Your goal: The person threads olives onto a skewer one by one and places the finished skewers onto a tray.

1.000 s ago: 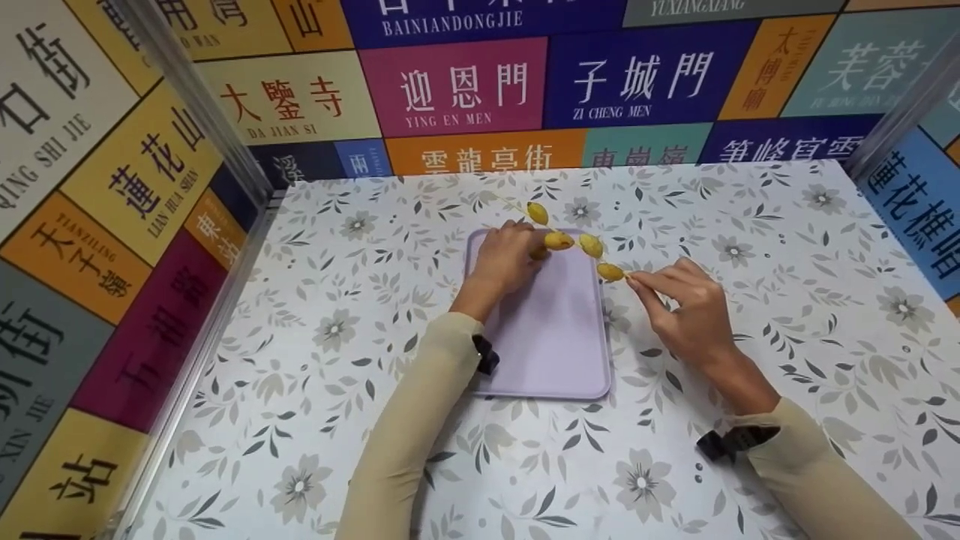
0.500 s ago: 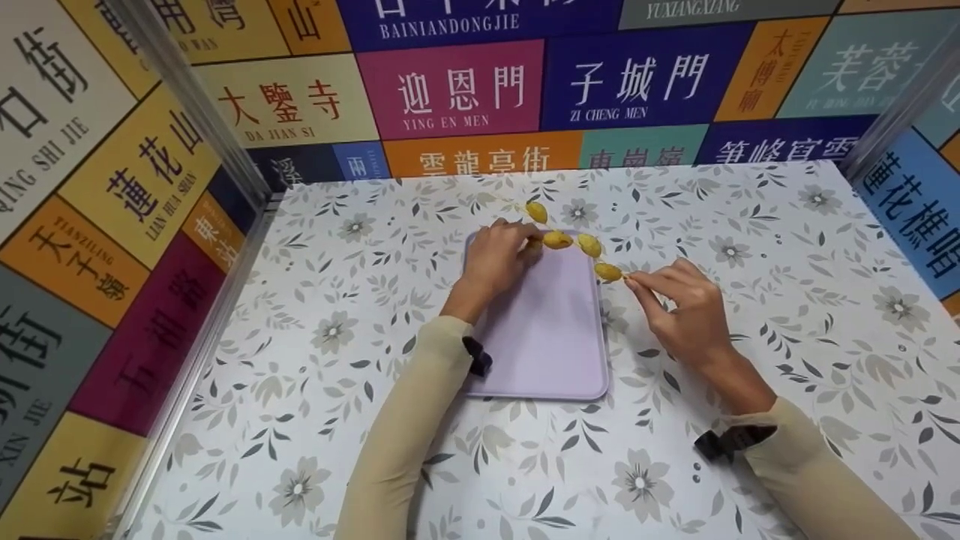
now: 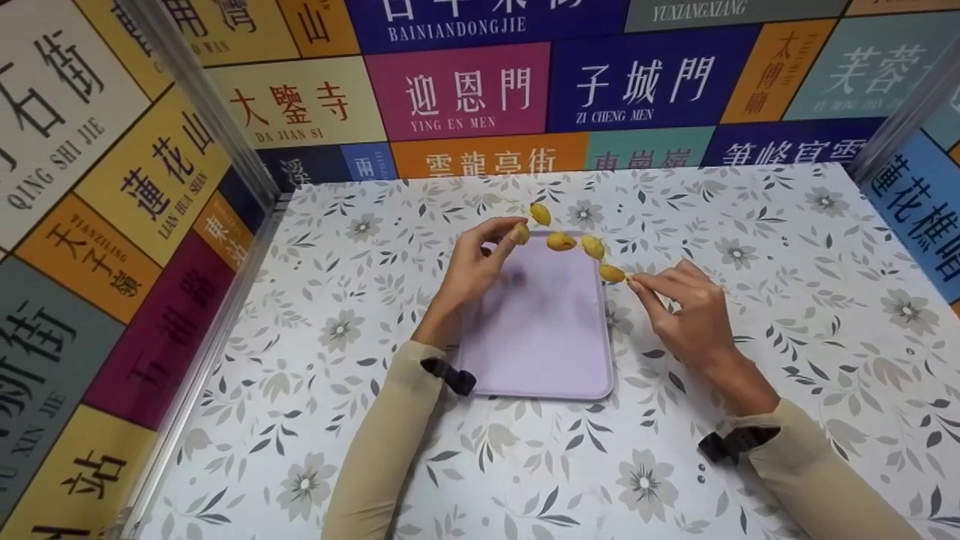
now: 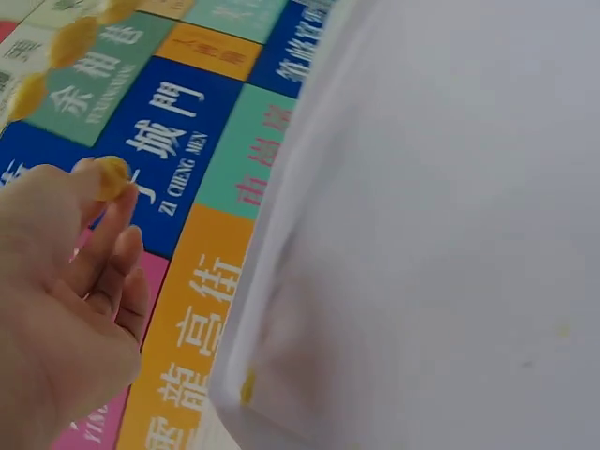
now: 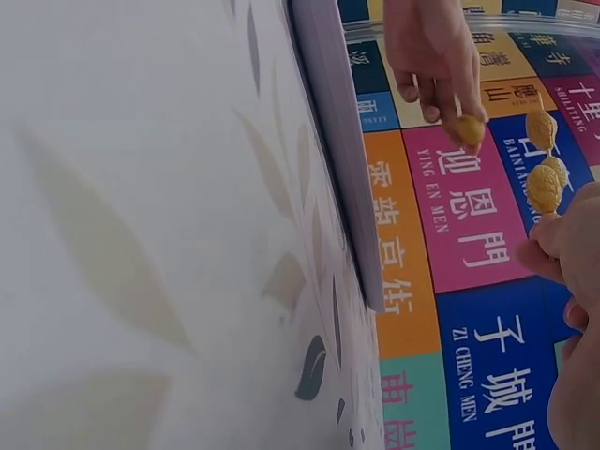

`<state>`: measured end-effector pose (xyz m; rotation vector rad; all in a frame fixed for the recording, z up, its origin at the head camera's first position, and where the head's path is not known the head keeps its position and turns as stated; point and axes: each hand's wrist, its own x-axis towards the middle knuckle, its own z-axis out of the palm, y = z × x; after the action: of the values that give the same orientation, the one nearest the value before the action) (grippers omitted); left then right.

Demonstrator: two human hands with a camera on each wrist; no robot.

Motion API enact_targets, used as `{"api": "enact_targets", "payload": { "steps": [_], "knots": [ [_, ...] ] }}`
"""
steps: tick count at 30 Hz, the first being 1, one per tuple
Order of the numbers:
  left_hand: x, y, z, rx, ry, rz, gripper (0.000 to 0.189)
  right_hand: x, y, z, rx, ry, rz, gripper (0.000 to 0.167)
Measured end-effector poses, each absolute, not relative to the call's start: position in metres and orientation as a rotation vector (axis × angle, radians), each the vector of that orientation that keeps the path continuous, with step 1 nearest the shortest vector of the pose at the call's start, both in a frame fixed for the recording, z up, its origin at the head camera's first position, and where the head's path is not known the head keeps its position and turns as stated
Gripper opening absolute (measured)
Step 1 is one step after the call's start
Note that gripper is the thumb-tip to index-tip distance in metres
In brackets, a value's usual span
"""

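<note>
My left hand (image 3: 474, 262) pinches a yellow, oval piece (image 3: 520, 233) between thumb and fingertips, above the far left part of a lavender tray (image 3: 555, 341). To its right hangs a strand of similar yellow pieces (image 3: 592, 247), held up in the air. Their surface looks wrinkled in the right wrist view, where the strand's lower piece (image 5: 544, 190) is close to the camera. My right hand (image 3: 691, 315) pinches the strand's near end, beyond the tray's right edge. In the left wrist view the pinched piece (image 4: 113, 178) appears apart from the others; any thin thread between them cannot be made out.
The tray lies on a table (image 3: 810, 300) covered with a white floral cloth. Panels with coloured sign blocks (image 3: 457, 90) rise behind and at both sides. A dark strap (image 3: 450, 377) sits on the left wrist, another strap (image 3: 735, 442) on the right.
My left hand has drawn back to the left and turned, carrying one yellow piece away from the strand's other pieces. The right hand and the strand stay almost where they were.
</note>
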<state>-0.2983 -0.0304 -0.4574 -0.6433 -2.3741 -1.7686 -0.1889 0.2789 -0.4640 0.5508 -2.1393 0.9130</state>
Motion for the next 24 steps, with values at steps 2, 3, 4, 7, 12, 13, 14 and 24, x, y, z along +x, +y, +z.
{"api": "enact_targets", "payload": {
  "steps": [2, 3, 4, 7, 12, 13, 14, 24],
  "knots": [
    [-0.296, -0.032, -0.459, -0.604, -2.292, -1.906, 0.031, -0.189, 0.28, -0.465, 0.559, -2.139, 0.906, 0.015],
    [-0.294, -0.032, -0.459, -0.578, -2.256, -1.97, 0.03, -0.188, 0.281, -0.465, 0.564, -2.138, 0.902, 0.015],
    [-0.293, -0.033, -0.459, -0.551, -2.219, -2.03, 0.03, -0.189, 0.281, -0.465, 0.568, -2.138, 0.898, 0.015],
    [-0.289, -0.035, -0.461, -0.454, -2.119, -2.166, 0.028, -0.189, 0.281, -0.464, 0.586, -2.133, 0.891, 0.015],
    [-0.287, -0.043, -0.462, -0.302, -1.987, -2.27, 0.025, -0.19, 0.278, -0.465, 0.615, -2.137, 0.899, 0.015],
    [-0.287, -0.045, -0.461, -0.283, -1.96, -2.289, 0.024, -0.19, 0.277, -0.465, 0.619, -2.138, 0.904, 0.016],
    [-0.287, -0.046, -0.461, -0.264, -1.937, -2.305, 0.024, -0.19, 0.277, -0.466, 0.623, -2.138, 0.907, 0.016],
    [-0.288, -0.053, -0.456, -0.098, -1.847, -2.408, 0.028, -0.189, 0.274, -0.469, 0.646, -2.149, 0.919, 0.018]
  ]
}}
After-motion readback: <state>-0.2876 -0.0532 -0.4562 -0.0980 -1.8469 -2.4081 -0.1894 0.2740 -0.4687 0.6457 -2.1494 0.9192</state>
